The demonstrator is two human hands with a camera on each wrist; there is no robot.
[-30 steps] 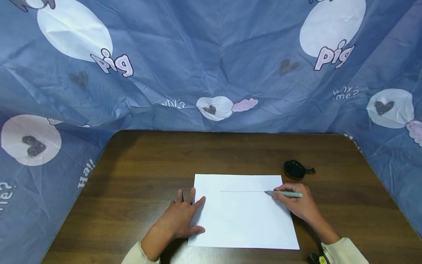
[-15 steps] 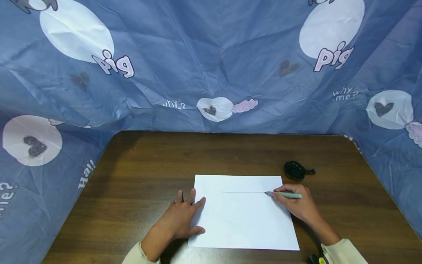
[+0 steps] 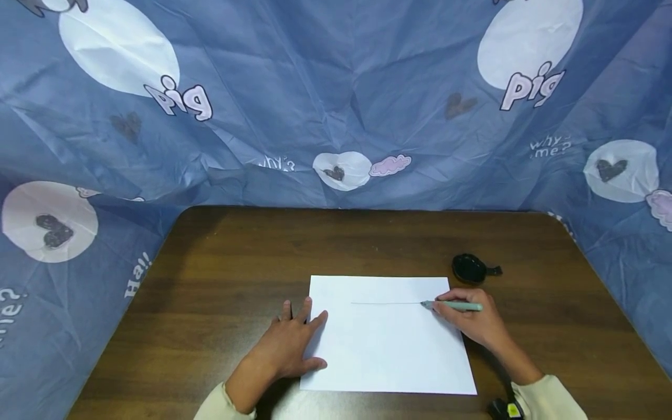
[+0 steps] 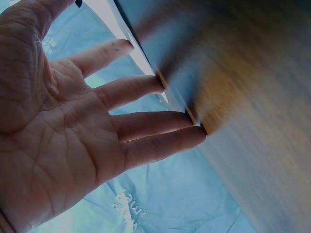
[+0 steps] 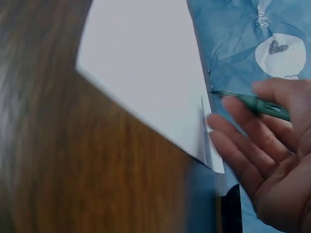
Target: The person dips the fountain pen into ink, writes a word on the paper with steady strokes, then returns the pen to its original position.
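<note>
A white sheet of paper (image 3: 388, 350) lies flat on the brown wooden table (image 3: 220, 256). One thin straight line (image 3: 385, 303) runs across its upper part. My right hand (image 3: 475, 318) pinches a green pen (image 3: 462, 305) between thumb and fingers, its dark tip at the line's right end. In the right wrist view the green pen (image 5: 269, 108) shows partly behind the fingers. My left hand (image 3: 291, 344) is spread at the paper's left edge, thumb and index finger over the sheet. Fingertips (image 4: 194, 133) of that hand touch the tabletop in the left wrist view.
A small black pan-shaped dish (image 3: 469, 269) with a short handle sits behind the right hand, near the paper's upper right corner. Beside the right sleeve lies a black object with a yellow patch (image 3: 506, 409). A blue printed cloth (image 3: 294, 76) hangs behind the table.
Both hands, the pen and the paper keep their places. The drawn line looks the same length. Only a slight shift of the whole head view is visible.
</note>
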